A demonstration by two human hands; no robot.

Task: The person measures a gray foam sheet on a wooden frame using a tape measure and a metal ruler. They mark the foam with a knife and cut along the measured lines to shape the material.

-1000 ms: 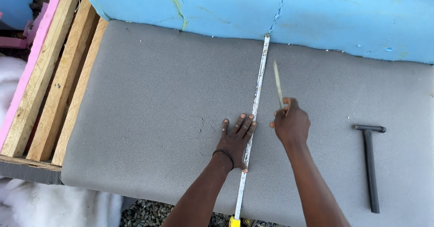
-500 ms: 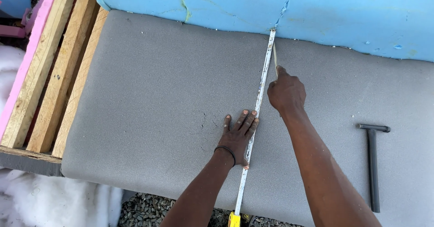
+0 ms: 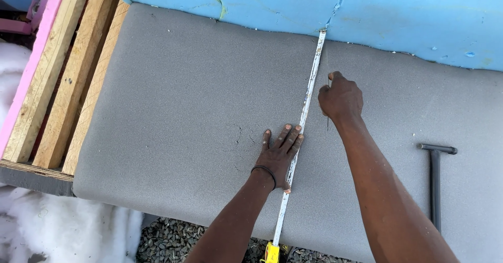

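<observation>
A grey foam sheet [image 3: 183, 95] lies flat in front of me. A white tape measure blade [image 3: 313, 74] runs across it from the blue foam [image 3: 272, 1] at the far edge to a yellow case [image 3: 271, 253] at the near edge. My left hand [image 3: 280, 153], with a dark band on the wrist, presses flat on the tape, fingers spread. My right hand [image 3: 340, 98] is closed around a thin blade just right of the tape, near the far edge. Only a short dark sliver of the blade shows below the fist.
A dark hammer [image 3: 436, 179] lies on the grey foam at the right. Wooden slats [image 3: 68, 79] with a pink foam strip [image 3: 36, 53] run along the left. White fibre filling [image 3: 52, 226] and gravel [image 3: 167, 242] lie below the near edge.
My right hand moved away from me along the tape, from beside my left hand toward the blue foam. The blade, raised before, now points down under the fist. My left hand stayed put.
</observation>
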